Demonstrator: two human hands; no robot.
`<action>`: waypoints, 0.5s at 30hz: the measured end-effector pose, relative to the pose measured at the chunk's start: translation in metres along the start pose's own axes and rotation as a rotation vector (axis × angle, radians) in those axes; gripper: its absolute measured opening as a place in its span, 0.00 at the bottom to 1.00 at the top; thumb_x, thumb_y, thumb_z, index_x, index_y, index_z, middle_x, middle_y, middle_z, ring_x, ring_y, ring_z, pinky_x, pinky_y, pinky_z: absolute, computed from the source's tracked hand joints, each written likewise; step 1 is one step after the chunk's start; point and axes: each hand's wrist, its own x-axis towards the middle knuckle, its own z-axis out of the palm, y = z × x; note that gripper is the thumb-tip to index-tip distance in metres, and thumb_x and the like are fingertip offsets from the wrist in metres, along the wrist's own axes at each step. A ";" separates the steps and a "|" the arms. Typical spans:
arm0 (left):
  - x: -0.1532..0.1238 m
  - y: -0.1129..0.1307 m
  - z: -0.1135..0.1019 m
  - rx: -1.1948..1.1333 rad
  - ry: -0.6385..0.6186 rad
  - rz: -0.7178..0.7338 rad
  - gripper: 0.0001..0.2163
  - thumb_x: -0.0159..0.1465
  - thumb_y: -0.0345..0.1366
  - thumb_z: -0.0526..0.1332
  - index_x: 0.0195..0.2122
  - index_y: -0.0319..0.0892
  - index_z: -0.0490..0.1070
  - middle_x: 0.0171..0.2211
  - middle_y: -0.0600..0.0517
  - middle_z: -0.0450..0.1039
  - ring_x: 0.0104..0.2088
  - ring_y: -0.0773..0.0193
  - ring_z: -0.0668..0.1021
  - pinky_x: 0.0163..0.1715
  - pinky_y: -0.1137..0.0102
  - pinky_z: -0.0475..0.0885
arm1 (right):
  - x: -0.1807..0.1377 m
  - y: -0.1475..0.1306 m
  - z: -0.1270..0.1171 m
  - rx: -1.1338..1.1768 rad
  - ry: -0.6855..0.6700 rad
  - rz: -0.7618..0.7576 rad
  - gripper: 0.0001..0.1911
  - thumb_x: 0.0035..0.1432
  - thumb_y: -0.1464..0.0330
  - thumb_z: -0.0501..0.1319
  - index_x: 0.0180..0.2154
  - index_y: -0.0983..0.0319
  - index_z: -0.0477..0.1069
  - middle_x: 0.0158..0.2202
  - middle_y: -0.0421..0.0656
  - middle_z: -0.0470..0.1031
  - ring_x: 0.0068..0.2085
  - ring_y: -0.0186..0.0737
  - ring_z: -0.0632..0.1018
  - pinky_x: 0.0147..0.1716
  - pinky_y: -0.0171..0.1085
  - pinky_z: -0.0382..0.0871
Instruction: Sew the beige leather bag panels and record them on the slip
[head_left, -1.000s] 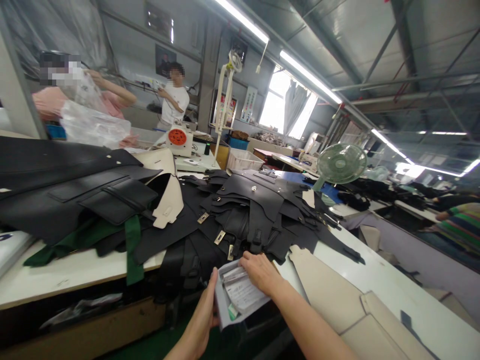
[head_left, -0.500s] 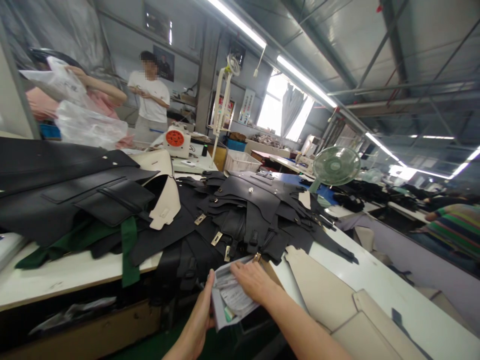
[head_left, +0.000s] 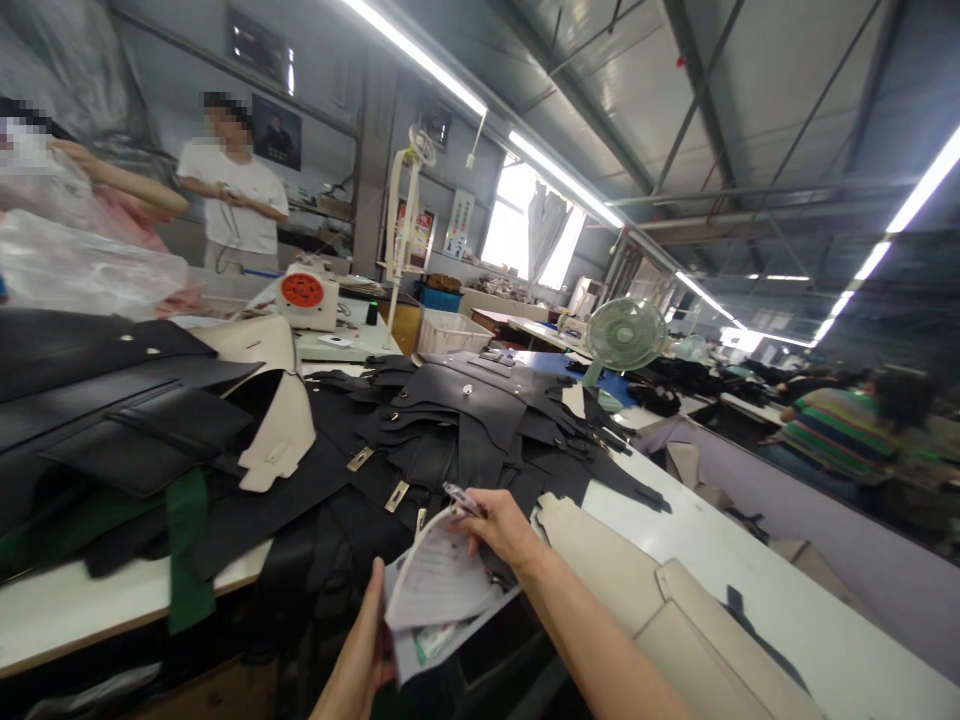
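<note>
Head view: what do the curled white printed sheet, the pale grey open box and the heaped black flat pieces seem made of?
Curled white printed sheet: probably matte paper, judging by its thin bend.
Pale grey open box: smooth cardboard or plastic; its plain, stiff-looking wall suits either.
Heaped black flat pieces: likely leather or imitation leather, given the soft sheen and clean-cut edges.

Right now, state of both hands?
Left hand: closed on the side of the pale box.
Right hand: closed, pinching a small shiny item at the papers' edge; can't tell what.
</note>
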 end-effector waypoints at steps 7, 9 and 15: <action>0.005 -0.009 0.031 -0.030 -0.242 0.103 0.28 0.66 0.56 0.49 0.59 0.41 0.63 0.46 0.42 0.76 0.46 0.51 0.78 0.42 0.61 0.76 | -0.054 -0.073 -0.067 0.298 0.574 0.011 0.17 0.63 0.55 0.57 0.38 0.65 0.67 0.13 0.32 0.62 0.13 0.29 0.62 0.16 0.28 0.55; 0.016 -0.012 0.049 -0.019 -0.306 0.077 0.29 0.67 0.54 0.49 0.60 0.37 0.62 0.46 0.40 0.75 0.48 0.50 0.78 0.44 0.59 0.75 | -0.102 -0.096 -0.087 0.292 0.750 0.051 0.16 0.61 0.56 0.60 0.37 0.64 0.69 0.13 0.31 0.59 0.13 0.27 0.58 0.15 0.28 0.51; 0.038 -0.056 0.103 0.051 -0.270 0.063 0.28 0.69 0.51 0.46 0.62 0.35 0.58 0.49 0.40 0.73 0.55 0.47 0.71 0.59 0.48 0.61 | -0.305 -0.147 -0.132 0.066 0.977 0.486 0.18 0.59 0.53 0.61 0.38 0.62 0.71 0.18 0.36 0.63 0.16 0.30 0.59 0.15 0.31 0.50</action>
